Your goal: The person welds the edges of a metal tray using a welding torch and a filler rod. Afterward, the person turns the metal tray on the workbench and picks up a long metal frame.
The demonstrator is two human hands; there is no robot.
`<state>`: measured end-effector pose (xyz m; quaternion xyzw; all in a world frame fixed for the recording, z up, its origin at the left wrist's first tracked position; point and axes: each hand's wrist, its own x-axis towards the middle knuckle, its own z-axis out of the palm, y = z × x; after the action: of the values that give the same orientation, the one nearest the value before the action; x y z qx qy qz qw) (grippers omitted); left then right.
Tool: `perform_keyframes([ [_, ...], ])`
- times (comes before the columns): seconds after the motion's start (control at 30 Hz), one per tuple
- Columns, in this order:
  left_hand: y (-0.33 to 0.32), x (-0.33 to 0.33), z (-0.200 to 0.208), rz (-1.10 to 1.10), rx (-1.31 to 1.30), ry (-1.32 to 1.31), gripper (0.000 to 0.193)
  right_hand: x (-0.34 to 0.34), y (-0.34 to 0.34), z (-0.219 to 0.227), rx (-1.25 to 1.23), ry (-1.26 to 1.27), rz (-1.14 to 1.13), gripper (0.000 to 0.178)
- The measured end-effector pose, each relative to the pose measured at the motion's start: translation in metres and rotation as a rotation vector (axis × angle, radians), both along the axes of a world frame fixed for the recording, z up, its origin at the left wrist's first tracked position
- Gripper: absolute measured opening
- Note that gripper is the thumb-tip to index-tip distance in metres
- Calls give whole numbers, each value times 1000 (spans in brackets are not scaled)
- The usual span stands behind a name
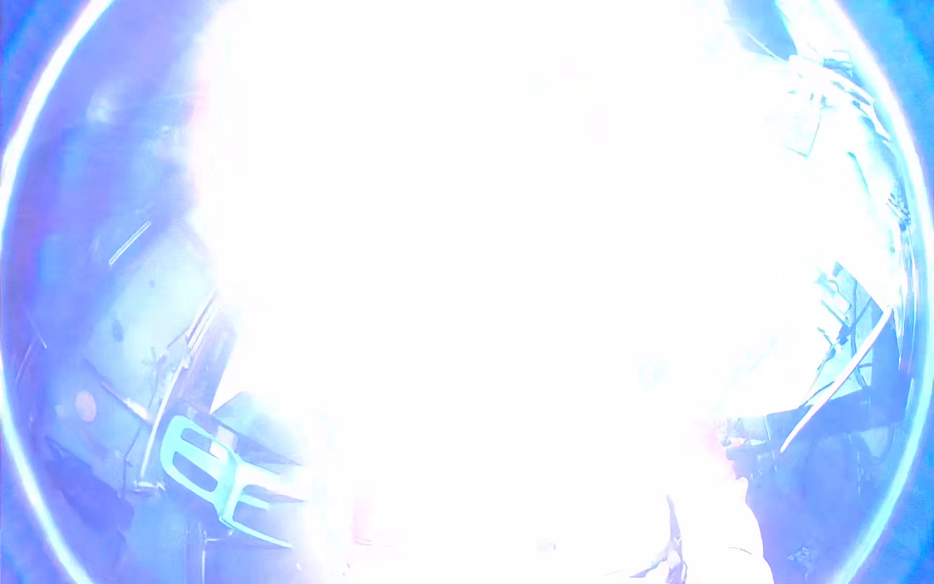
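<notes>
A huge white glare washes out the whole middle of the head view. It swallows the place where my hands would be, so neither their fingers nor anything in them can be made out. At the lower right a pale, folded shape, perhaps my right sleeve (725,530), comes up from the bottom edge and fades into the white. No outline of my left hand or forearm shows. What lies in front of me is hidden too.
On the left stands a pale turquoise chair-like frame (231,484) with openings in it. Beyond it are a light panel (146,321) and thin bars. At the right a long, thin pale strip (839,380) slants beside jumbled dark and bright pieces.
</notes>
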<state>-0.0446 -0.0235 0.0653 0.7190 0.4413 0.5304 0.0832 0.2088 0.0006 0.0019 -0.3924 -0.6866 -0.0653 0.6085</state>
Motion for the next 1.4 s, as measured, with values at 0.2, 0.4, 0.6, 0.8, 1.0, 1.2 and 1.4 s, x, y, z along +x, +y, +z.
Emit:
perform_keyframes([
  [0.2,-5,4,-4,-52,-39,-100,51,-7,1,-4,1,40,50,38],
  [0.4,-3,4,-5,34,38,13,51,-7,-2,-4,6,38,92,42],
  [0.6,-4,5,-6,38,27,3,52,-9,-1,-4,22,15,73,42],
  [0.8,-1,2,-9,54,79,50,54,-11,2,-6,16,30,94,43],
  [1.0,2,3,-13,71,103,42,51,-10,4,-8,18,23,93,45],
  [1.2,-2,6,-13,45,35,-8,50,-14,4,-7,14,24,102,45],
  [1.4,-4,6,-15,61,7,-16,49,-24,6,-10,-56,126,200,44],
])
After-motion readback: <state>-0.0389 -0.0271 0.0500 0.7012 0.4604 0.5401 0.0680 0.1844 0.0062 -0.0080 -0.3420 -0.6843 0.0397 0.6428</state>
